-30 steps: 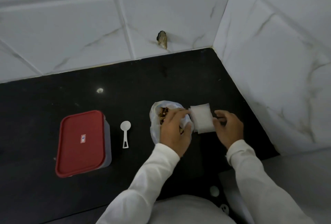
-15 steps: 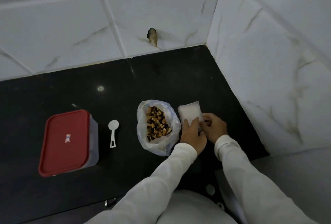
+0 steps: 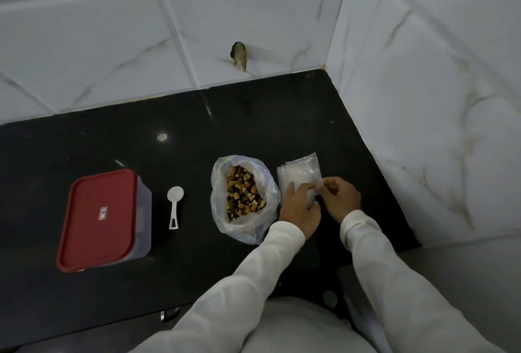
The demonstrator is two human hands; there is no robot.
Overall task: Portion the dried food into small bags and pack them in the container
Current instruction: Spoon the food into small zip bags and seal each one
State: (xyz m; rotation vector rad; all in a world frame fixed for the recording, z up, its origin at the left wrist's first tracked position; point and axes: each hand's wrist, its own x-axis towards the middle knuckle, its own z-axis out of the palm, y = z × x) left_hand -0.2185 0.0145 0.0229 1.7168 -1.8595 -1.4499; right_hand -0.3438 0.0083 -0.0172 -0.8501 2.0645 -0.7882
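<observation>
Open plastic bag (image 3: 244, 197) is sitting mid-counter (image 3: 197, 115) holding the dried food (image 3: 244, 194); container (image 3: 104, 218) with its red lid (image 3: 97, 220) on is sitting toward the left edge, white scoop (image 3: 174, 206) lying between them. I'm pressing my left hand (image 3: 300, 207) flat on the stack of small bags (image 3: 300, 176) near the right wall edge, right hand (image 3: 341, 197) pinching a bag edge. Since a second ago, my left hand has come off the food bag, so its contents are showing.
</observation>
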